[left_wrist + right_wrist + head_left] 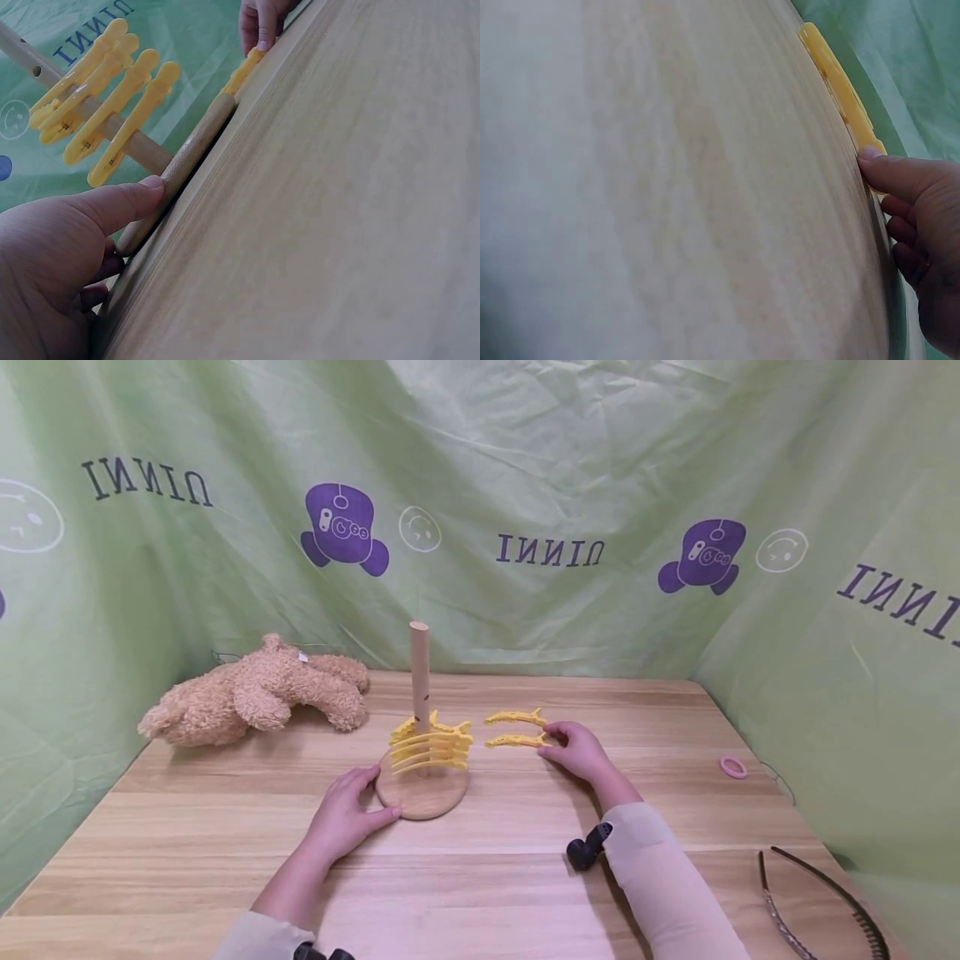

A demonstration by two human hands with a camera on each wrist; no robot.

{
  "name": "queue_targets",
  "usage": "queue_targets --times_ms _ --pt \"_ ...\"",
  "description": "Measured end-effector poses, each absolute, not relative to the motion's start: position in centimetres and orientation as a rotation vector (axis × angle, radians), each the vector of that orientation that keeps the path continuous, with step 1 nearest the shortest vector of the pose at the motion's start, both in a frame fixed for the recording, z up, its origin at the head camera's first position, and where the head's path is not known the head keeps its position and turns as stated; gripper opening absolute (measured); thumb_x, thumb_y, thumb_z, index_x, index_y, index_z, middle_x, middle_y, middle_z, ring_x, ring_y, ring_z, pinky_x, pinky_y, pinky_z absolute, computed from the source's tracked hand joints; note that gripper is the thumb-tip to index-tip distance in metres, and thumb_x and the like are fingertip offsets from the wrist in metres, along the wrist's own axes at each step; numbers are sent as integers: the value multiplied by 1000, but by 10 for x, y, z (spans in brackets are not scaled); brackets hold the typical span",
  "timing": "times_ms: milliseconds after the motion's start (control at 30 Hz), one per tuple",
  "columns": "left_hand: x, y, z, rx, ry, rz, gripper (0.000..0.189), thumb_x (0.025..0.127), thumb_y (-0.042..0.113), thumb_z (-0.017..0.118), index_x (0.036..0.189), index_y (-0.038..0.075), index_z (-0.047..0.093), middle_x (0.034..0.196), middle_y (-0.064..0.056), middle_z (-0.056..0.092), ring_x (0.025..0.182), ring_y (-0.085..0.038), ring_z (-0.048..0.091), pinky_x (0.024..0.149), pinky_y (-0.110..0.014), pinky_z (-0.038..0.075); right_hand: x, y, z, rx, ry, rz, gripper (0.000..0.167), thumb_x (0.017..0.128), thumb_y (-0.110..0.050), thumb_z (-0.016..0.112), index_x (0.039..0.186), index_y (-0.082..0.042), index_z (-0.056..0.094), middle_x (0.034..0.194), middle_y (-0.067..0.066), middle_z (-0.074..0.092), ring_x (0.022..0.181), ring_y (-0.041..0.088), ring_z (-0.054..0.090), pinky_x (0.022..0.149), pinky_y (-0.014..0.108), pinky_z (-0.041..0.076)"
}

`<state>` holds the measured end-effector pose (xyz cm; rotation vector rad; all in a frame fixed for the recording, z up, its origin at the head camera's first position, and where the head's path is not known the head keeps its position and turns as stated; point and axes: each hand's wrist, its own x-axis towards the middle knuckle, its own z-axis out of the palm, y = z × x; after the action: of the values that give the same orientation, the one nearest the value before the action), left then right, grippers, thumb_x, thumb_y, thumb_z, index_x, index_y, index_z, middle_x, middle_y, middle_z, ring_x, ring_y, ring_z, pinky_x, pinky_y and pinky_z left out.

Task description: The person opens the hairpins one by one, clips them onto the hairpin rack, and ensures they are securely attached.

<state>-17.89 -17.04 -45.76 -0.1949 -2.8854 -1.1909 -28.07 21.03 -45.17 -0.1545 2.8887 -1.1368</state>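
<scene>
Near clip (513, 742): A yellow hair clip lies immediately left of the right hand (579, 753), its long axis running roughly left to right and its free end directed toward the wooden post (421, 677).

Right hand: The nearer of the two to the clip, it pinches the right end between thumb and fingers. It is held low over the surface (495, 893), the forearm slanting in from the lower right.

Far clip (513, 717): A second yellow clip lies just beyond the first, nearly parallel, its forked end near the right fingertips; whether they touch it cannot be told.

Stacked clips (431, 752): More yellow clips sit in tiers about the lower part of the upright post, left of the loose pair and apart from it.

Round base (423, 800): The post's wooden disc rests flat on the surface.

Left hand (343, 814): It grips the disc's left front rim, thumb toward the front, fingers at the left side.

Teddy bear (258, 697): Brown and fluffy, it lies at the far left.

Right side: A pink ring (732, 767) lies well beyond the right hand; a dark headband (862, 917) occupies the near right corner.

Backdrop (480, 460): Green printed cloth hangs behind.
</scene>
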Motion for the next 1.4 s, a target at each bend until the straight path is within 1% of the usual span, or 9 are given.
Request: queue_targets --times_ms 200,333,533,667,767,933,1133,1400 --pt "-177 -171 -457 -188 -2899 -1195 81 80 37 79 141 -5 46 146 -28 46 141 -48 31 117 -62 24 -279 210 -453 -100 2855 -1163 45 86 -26 75 124 -5 63 129 16 62 125 33 54 112 51 40" --pt "-177 -171 -457 -184 -2908 -1200 82 80 38 79 142 -4 46 146 -28 46 141 -48 31 118 -61 24 -276 209 -453 -90 2848 -1191 44 86 -26 75 123 -6 63 124 14 65 119 31 57 108 49 43" --pt "-176 -170 -458 -190 -2872 -1207 80 79 36 79 140 -5 47 145 -28 46 140 -48 33 116 -63 25 -268 208 -450 -44 2837 -1302 42 85 -25 76 119 -4 61 113 14 66 103 26 62 95 42 52" --pt "-177 -170 -459 -183 -2882 -1214 80 80 37 78 141 -4 47 146 -28 45 141 -48 31 117 -63 24 -263 207 -444 -27 2833 -1374 41 84 -24 77 115 -3 61 108 14 67 97 24 62 89 38 54" --pt "-179 -170 -458 -183 -2901 -1209 81 81 37 78 142 -4 45 147 -28 44 142 -48 30 117 -63 24 -259 206 -438 -57 2839 -1399 40 83 -24 77 112 -1 62 105 15 68 94 23 63 85 33 55" --pt "-180 -170 -457 -185 -2909 -1200 81 81 37 78 142 -4 45 147 -28 43 142 -48 29 117 -63 24 -253 202 -419 -92 2850 -1409 36 82 -24 78 107 -3 63 101 13 69 92 22 62 78 27 53" --pt "-180 -170 -456 -186 -2910 -1199 81 81 37 77 143 -4 44 148 -28 43 142 -47 29 118 -62 23 -247 194 -394 -212 2873 -1436 32 81 -22 80 103 -3 67 96 12 71 91 22 63 75 27 53" --pt "-179 -170 -456 -187 -2905 -1200 81 81 38 77 142 -4 45 147 -28 44 142 -47 29 118 -62 23 -241 176 -367 -415 2901 -1417 25 79 -20 82 97 -5 71 90 9 73 85 18 64 72 28 54"
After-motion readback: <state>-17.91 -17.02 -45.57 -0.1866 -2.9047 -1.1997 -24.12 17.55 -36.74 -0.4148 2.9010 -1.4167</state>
